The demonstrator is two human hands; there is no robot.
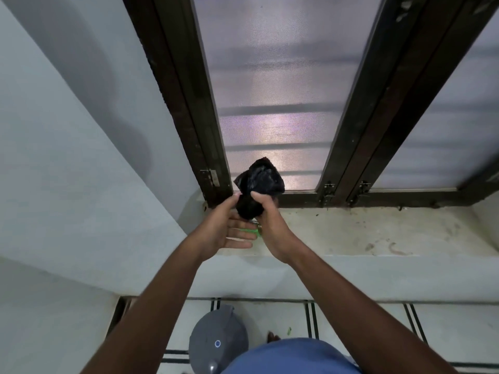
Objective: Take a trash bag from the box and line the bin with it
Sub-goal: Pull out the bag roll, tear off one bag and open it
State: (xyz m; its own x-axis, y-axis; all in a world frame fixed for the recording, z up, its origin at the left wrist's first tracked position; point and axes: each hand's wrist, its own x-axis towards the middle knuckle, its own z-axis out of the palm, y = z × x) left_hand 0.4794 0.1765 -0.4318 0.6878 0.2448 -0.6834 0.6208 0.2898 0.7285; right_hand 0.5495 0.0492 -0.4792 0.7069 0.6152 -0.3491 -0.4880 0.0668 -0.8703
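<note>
**Up at the sill: black bag roll being held in both hands**

Right now a black trash bag (258, 186), bunched and crumpled, is sticking up above the window sill (351, 233), in front of the lower edge of the frosted window pane (272, 103). The right hand (270, 222) is wrapping its fingers and thumb around the lower, tighter part of the bag. The left hand (228, 228) is lying just beside it with the palm turned up and the fingers loosely extended, its thumb touching the bag's left side. Something small and green (251, 231) is showing between the 2 hands; what it is I cannot tell. Below, on the tiled floor (351, 327), a grey bin (216, 344) with its lid on is standing near a bare foot (272, 337).
</note>
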